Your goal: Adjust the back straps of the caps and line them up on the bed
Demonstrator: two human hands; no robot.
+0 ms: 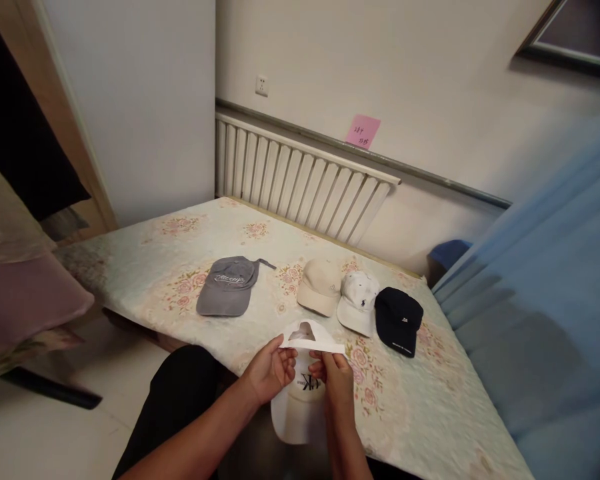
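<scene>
Between my two hands is a white baseball cap (295, 423) with dark "CK" lettering on its front, its brim pointing down toward me. My left hand (271, 369) pinches one end of the cap's back strap. At the strap's other end, my right hand (334, 377) grips it with thumb and fingers. An arched opening shows above the strap. Past the hands on the bed lie a grey cap (229, 287) at the left, then a beige cap (319, 287), a white cap with a small dark logo (357, 301) and a black cap (399, 320) in a row.
A floral-covered bed (205, 230) spans the middle. Behind it are a radiator (300, 180) and a wall with a pink note (363, 131). Blue curtains (545, 287) hang at the right. Clothing (25, 287) hangs at the left.
</scene>
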